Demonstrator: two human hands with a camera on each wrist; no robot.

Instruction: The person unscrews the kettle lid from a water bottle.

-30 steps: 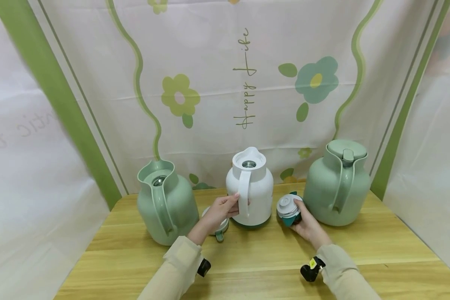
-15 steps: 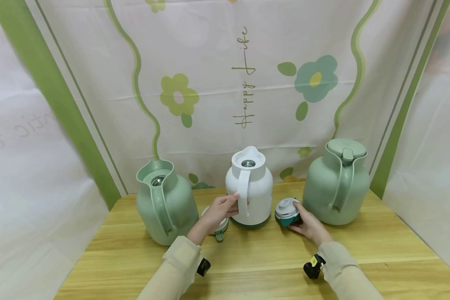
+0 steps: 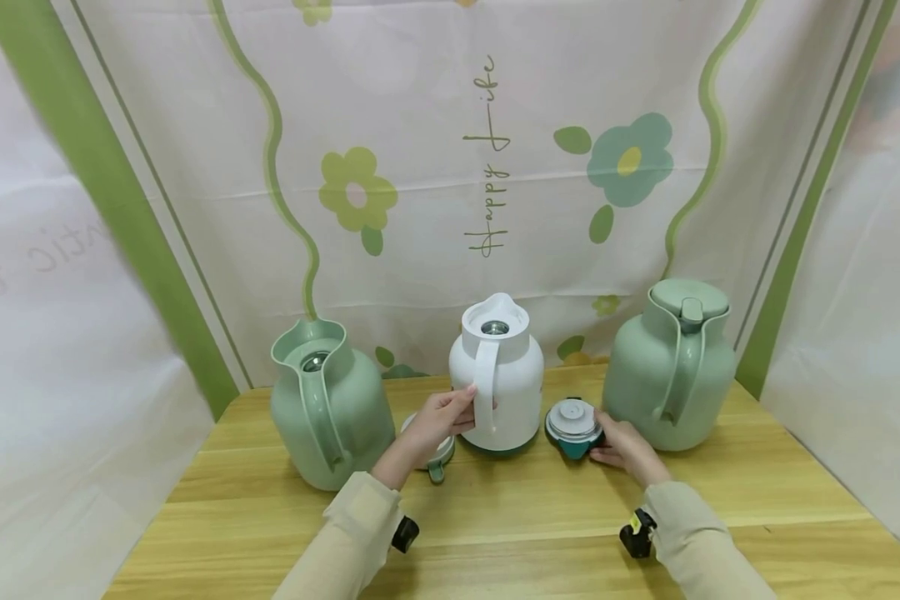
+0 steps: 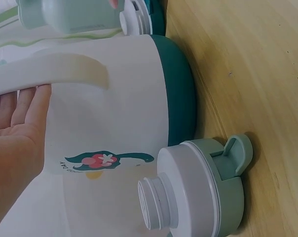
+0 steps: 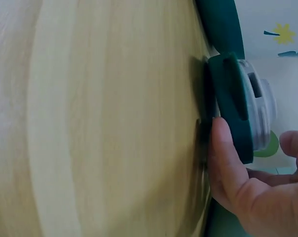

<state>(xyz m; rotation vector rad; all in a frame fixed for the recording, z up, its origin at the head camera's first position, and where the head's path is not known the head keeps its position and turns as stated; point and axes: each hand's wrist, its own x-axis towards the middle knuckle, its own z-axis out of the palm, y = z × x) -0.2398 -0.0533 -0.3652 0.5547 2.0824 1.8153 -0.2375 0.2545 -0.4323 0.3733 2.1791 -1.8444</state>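
A white vacuum jug (image 3: 517, 392) with a dark green base stands uncovered in the middle of the table. My left hand (image 3: 438, 425) holds its handle (image 3: 486, 375), thumb on the near side and fingers behind; the left wrist view shows those fingers (image 4: 28, 106) at the handle. Right of the jug, a teal and white jug lid (image 3: 574, 423) lies with its white plug side up. My right hand (image 3: 626, 450) is at the lid's right edge. In the right wrist view, a fingertip (image 5: 221, 129) is at the lid's teal underside, while the thumb stands away from it.
A green jug (image 3: 337, 417) without a lid stands left, and a larger-looking lidded green jug (image 3: 671, 379) stands right, close behind my right hand. A pale green and white lid (image 4: 198, 187) lies plug up, partly under my left hand in the head view. A printed cloth hangs behind.
The teal and white lid has come down from a tilted hold to lying on the table, and my right hand has loosened and drawn back rightward. The left hand keeps its hold.
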